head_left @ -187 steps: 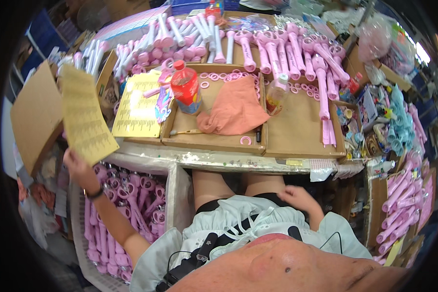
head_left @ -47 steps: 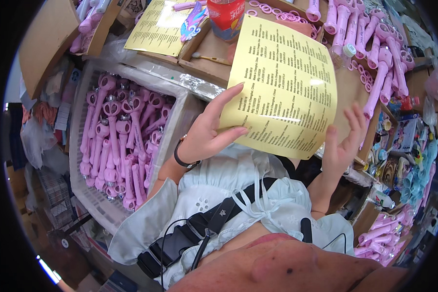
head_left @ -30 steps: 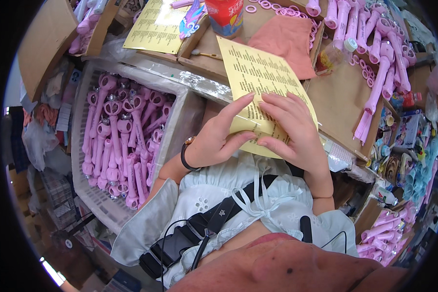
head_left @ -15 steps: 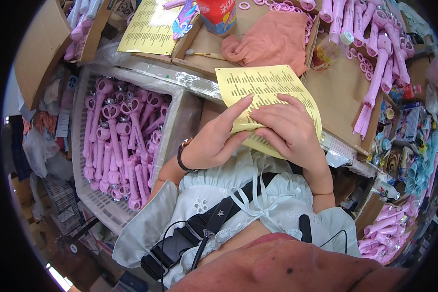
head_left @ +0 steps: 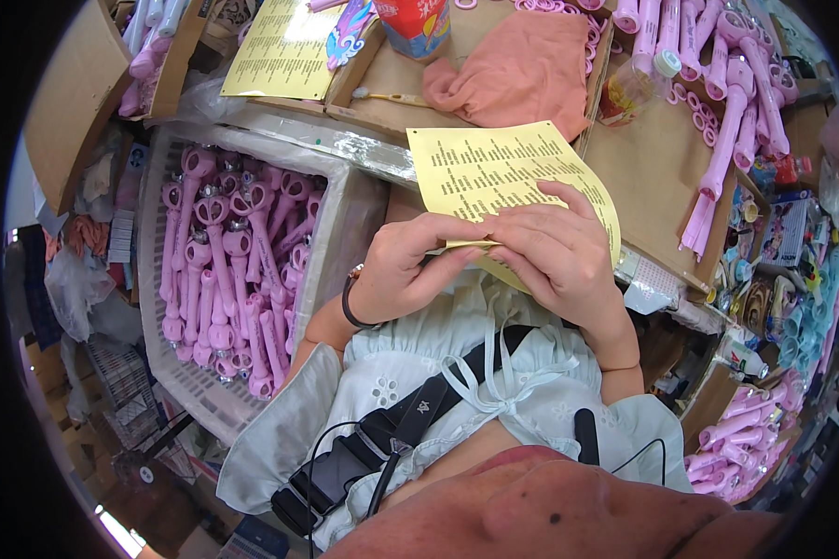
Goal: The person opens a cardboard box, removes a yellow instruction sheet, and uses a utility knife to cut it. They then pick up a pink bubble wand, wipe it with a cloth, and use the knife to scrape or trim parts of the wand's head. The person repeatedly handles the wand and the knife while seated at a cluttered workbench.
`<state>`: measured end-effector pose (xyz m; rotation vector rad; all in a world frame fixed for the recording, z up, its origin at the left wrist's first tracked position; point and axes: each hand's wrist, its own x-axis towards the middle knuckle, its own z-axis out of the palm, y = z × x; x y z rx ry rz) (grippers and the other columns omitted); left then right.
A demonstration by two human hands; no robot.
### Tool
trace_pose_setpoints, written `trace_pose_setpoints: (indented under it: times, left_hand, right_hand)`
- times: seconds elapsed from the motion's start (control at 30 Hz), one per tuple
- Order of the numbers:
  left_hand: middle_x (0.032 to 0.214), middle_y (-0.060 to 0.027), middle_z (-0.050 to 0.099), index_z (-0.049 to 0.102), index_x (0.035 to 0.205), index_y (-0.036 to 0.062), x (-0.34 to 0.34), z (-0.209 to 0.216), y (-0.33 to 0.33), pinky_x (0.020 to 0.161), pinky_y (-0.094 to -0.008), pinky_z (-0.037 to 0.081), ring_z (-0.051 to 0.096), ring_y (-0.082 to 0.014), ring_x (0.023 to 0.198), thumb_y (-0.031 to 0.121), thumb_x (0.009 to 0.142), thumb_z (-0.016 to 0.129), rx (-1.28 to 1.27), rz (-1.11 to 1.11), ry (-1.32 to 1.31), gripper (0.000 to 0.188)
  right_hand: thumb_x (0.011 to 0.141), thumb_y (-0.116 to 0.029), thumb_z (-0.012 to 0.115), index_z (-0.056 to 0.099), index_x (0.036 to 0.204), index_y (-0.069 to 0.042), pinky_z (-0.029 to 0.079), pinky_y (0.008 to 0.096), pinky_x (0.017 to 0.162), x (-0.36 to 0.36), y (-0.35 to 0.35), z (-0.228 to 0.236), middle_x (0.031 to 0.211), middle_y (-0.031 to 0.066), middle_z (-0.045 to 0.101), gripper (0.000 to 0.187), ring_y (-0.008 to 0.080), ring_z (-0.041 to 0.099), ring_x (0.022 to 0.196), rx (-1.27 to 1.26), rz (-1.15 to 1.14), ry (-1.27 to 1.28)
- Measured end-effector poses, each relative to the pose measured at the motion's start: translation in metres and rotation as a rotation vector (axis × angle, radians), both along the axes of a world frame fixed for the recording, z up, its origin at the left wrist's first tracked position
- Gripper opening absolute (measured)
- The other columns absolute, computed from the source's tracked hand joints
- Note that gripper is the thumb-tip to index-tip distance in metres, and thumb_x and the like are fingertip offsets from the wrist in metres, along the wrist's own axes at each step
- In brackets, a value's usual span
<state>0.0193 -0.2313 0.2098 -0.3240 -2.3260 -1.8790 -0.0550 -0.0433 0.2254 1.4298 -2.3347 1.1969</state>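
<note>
At centre, left hand point(head_left: 403, 265), right hand point(head_left: 569, 256), curled inward, pinching yellow sheet point(head_left: 494, 166)

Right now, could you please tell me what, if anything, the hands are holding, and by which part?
The left hand and right hand hold a yellow printed sheet by its lower-left part; the hands hide the exact spot.

Smooth sheet point(head_left: 494, 160); matt cloth point(head_left: 524, 82)

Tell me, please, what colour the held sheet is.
The sheet is yellow, printed in black; the head view shows it.
</note>
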Motion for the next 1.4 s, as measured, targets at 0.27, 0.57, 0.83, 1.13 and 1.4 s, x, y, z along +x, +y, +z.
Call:
trace_pose_setpoints:
  times: [0.27, 0.57, 0.83, 1.13, 1.4]
  left_hand:
    - [0.088, -0.0108, 0.067, 0.065, 0.096, 0.0026, 0.006, -0.003, -0.005, 0.064, -0.0257, 0.051, 0.066, -0.0206, 0.076, -0.004, 0.077, 0.065, -0.012, 0.080, 0.052, 0.021]
    - [0.109, -0.0112, 0.056, 0.071, 0.090, 0.0154, -0.001, 0.009, -0.006, 0.101, -0.0450, 0.025, 0.052, -0.0246, 0.101, 0.018, 0.068, 0.074, -0.563, 0.260, 0.448, 0.022]
    - [0.084, -0.0046, 0.069, 0.069, 0.084, 0.0106, -0.008, 0.016, -0.023, 0.108, -0.0522, 0.021, 0.064, -0.0246, 0.087, 0.027, 0.074, 0.069, -0.366, 0.143, 0.482, 0.020]
    - [0.070, -0.0126, 0.065, 0.059, 0.088, 0.0010, 0.003, 0.036, -0.046, 0.071, -0.0426, 0.052, 0.065, -0.0256, 0.065, 0.030, 0.090, 0.055, -0.426, 0.060, 0.883, 0.029]
    - [0.058, -0.0140, 0.058, 0.055, 0.090, -0.0068, 0.017, 0.040, -0.061, 0.039, -0.0294, 0.038, 0.053, -0.0209, 0.045, 0.025, 0.093, 0.051, -0.348, 0.262, 1.032, 0.032]
  right_hand:
    - [0.072, -0.014, 0.071, 0.066, 0.095, -0.006, 0.044, 0.0387, 0.088, -0.001, 0.012, 0.000, 0.090, 0.0057, 0.067, 0.025, 0.0209, 0.064, 0.089, 0.006, -0.068, -0.113]
    - [0.071, -0.013, 0.072, 0.069, 0.089, -0.010, 0.049, 0.0348, 0.079, -0.002, 0.020, -0.003, 0.087, 0.0027, 0.069, 0.019, 0.0170, 0.066, 0.082, 0.001, -0.049, 0.019]
    - [0.072, -0.023, 0.072, 0.067, 0.094, -0.008, 0.050, 0.0330, 0.079, -0.002, 0.026, -0.004, 0.092, 0.0029, 0.068, 0.028, 0.0171, 0.065, 0.089, -0.004, -0.015, 0.067]
    - [0.068, -0.029, 0.074, 0.064, 0.087, -0.005, 0.052, 0.0281, 0.065, 0.007, 0.025, -0.010, 0.082, 0.0057, 0.066, 0.032, 0.0175, 0.065, 0.073, -0.230, -0.072, 0.350]
    - [0.067, -0.029, 0.076, 0.064, 0.083, -0.005, 0.038, 0.0231, 0.046, 0.015, 0.029, -0.022, 0.056, -0.0017, 0.050, 0.031, 0.0124, 0.048, 0.047, -0.277, -0.032, 0.360]
